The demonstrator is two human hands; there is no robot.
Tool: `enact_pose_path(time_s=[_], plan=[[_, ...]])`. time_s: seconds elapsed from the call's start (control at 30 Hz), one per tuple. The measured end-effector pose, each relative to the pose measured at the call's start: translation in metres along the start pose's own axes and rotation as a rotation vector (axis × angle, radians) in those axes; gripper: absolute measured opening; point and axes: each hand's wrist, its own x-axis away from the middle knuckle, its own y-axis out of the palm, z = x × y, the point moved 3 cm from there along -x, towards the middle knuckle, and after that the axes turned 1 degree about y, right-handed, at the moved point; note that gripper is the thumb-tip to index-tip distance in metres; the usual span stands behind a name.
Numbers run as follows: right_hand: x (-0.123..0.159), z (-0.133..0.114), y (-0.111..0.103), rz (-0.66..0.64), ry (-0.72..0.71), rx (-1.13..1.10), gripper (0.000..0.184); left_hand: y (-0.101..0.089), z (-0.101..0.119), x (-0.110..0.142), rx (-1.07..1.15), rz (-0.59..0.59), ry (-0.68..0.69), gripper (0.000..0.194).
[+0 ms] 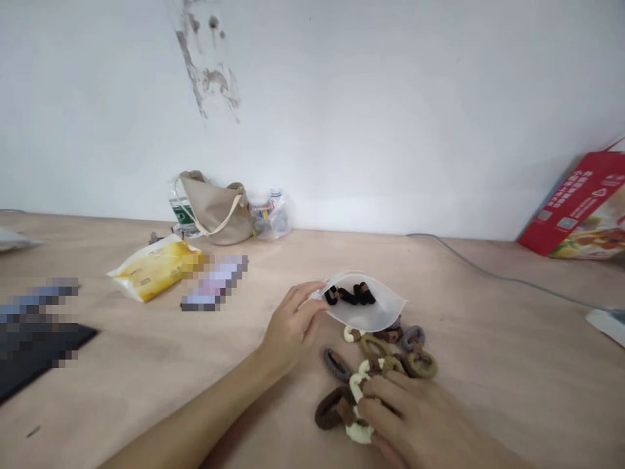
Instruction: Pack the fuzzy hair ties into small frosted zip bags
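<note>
Left hand [291,322]: I see it reaching in from lower left, forearm slanting up across the table [483,352], thumb and fingers pinching the left edge of the pouch.
Right hand [405,407]: from my end it lies low at lower right, back upward, fingers bent over the near end of the loose ties; I cannot tell whether it grips one.
Pouch [364,320]: white, resting on the table just beyond the ties, its mouth gaping toward me.
In the pouch: I make out black ties [362,294] bunched together.
Loose ties [375,365]: brown, cream, olive and grey rings, heaped between the pouch and the right hand, some overlapping.
Tan bag [217,208]: by the wall, contents hidden from me; a bottle [181,212] stands at its left.
Clear bag [277,220]: right of the tan bag, small items inside, too blurred to name.
</note>
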Motion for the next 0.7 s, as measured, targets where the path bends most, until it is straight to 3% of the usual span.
enact_pose_path(time_s=[0.13, 0.3, 0.47, 0.53, 0.63, 0.7], plan=[[-0.002, -0.001, 0.002, -0.037, 0.005, 0.052, 0.019, 0.0, 0.0, 0.0, -0.003, 0.0, 0.008, 0.024], [-0.004, 0.008, -0.012, -0.03, 0.091, -0.045, 0.023, -0.001, 0.002, -0.001, 0.01, -0.005, 0.001, 0.021], [-0.009, 0.025, -0.033, 0.282, 0.306, -0.051, 0.033, -0.001, 0.003, -0.001, 0.015, -0.01, 0.007, 0.022], [-0.009, 0.023, -0.029, 0.23, 0.288, -0.055, 0.032, -0.001, 0.003, -0.001, 0.013, -0.003, 0.006, 0.021], [-0.008, 0.016, -0.013, 0.035, 0.236, -0.041, 0.023, -0.002, 0.004, -0.002, 0.005, 0.016, 0.016, 0.02], [-0.008, 0.013, -0.003, -0.006, 0.226, 0.019, 0.02, -0.002, 0.005, -0.002, -0.002, 0.006, 0.019, 0.021]])
